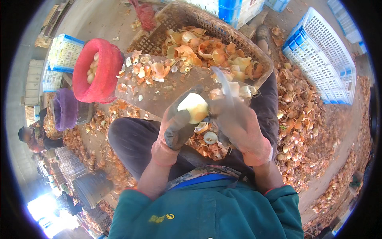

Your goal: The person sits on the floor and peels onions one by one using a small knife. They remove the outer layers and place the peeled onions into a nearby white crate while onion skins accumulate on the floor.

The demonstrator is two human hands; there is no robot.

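My left hand (178, 128), in a dirty coated work glove, grips a peeled onion (193, 108) with pale, smooth flesh. Close beside it, my gloved right hand (243, 128) is blurred and closed around a knife. The knife's blade (223, 82) points up and away from me, also blurred; its handle is hidden in the glove. Beneath both hands lies a dusty board (170, 89) strewn with onion skins and trimmed ends. Between my legs, loose skins and a round cut onion piece (210, 137) show below the hands.
A brown plastic crate (262, 64) holding onion skins (216, 53) is just beyond the board. At left, a red mesh bag (116, 68) contains peeled onions. White-and-blue crates (319, 59) stand at right near heaped onions and skins (298, 128). Another person (35, 136) is at far left.
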